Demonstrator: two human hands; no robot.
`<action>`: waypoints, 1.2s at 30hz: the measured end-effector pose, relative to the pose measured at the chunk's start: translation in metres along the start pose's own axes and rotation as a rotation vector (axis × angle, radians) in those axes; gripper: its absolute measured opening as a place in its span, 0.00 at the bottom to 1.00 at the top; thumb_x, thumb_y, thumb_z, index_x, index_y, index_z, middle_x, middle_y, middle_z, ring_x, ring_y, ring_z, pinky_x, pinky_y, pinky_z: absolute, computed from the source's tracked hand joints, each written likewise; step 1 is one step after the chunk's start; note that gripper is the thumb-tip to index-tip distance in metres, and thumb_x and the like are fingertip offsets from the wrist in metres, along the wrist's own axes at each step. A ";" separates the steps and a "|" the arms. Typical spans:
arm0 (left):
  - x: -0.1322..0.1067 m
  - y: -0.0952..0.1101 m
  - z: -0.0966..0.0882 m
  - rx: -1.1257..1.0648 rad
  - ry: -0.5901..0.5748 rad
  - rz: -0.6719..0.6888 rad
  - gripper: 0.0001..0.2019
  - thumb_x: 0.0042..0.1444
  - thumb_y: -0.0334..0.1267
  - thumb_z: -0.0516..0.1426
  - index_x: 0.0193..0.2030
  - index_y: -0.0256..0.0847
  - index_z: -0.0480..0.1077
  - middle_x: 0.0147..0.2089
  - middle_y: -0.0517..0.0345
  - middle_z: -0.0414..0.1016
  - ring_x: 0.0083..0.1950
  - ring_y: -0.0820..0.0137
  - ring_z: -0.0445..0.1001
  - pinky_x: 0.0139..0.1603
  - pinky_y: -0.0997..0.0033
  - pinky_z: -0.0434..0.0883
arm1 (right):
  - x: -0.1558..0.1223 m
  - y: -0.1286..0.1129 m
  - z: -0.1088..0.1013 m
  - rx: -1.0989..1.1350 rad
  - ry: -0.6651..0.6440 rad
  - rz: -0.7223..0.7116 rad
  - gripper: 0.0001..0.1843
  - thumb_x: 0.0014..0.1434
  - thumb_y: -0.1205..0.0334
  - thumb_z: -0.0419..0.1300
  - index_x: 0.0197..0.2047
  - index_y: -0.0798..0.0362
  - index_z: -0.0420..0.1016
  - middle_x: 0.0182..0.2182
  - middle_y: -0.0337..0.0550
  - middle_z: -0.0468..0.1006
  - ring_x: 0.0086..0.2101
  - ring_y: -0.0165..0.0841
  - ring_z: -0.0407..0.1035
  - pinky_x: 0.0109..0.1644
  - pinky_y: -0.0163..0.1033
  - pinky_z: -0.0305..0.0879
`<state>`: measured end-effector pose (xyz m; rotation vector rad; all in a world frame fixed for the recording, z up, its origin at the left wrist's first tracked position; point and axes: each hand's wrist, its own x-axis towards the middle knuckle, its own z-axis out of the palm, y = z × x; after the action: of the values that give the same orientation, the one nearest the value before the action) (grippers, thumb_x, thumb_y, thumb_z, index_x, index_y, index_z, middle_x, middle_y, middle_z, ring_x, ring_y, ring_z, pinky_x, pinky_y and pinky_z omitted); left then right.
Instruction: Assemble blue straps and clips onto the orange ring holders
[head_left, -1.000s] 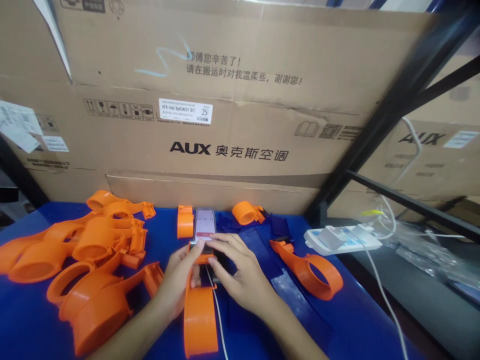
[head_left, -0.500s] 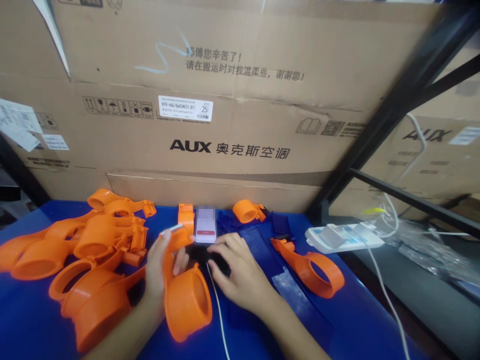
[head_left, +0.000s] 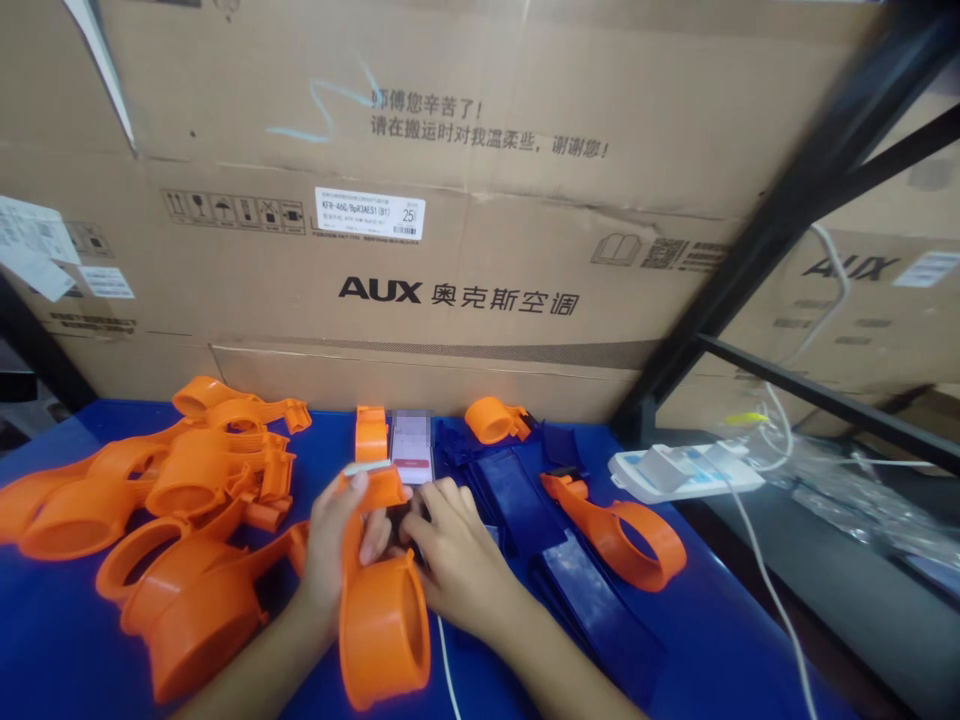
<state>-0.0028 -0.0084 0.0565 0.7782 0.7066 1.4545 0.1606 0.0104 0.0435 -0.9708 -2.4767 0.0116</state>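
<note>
My left hand (head_left: 336, 530) is wrapped round an orange plastic tape dispenser (head_left: 384, 625), whose wide ring hangs low and whose head with a pale toothed strip points up. Close against the dispenser, my right hand (head_left: 457, 560) has its fingers curled together. Something dark shows between the two hands, but my fingers hide most of it and I cannot make out what it is. A white cable (head_left: 448, 665) runs down from beneath my right hand. Just beyond the hands lies a phone (head_left: 412, 445) with a lit screen.
Several orange tape dispensers (head_left: 187, 610) are heaped at the left. Another dispenser (head_left: 645, 545) lies at the right, near dark blue flat pieces (head_left: 600, 600). Orange rings (head_left: 491, 420) stand at the back. A white power strip (head_left: 686, 472) sits by a black metal post. A large cardboard box (head_left: 465, 240) walls off the back.
The held dispenser has turned, its head tipping right and its ring moving slightly down and right. My right hand has drawn up and left towards it, fingers closing from a spread pose.
</note>
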 end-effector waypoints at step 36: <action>0.003 0.035 -0.007 -0.278 0.056 -0.054 0.22 0.62 0.57 0.54 0.35 0.38 0.74 0.15 0.64 0.60 0.16 0.76 0.56 0.18 0.75 0.61 | -0.002 0.025 -0.057 0.512 0.551 0.346 0.06 0.62 0.66 0.60 0.33 0.51 0.74 0.33 0.41 0.75 0.38 0.36 0.68 0.45 0.42 0.63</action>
<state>-0.0288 -0.0064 0.0812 0.5023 0.5483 1.4913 0.2022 0.0183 0.0884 -0.9909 -1.6665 0.4118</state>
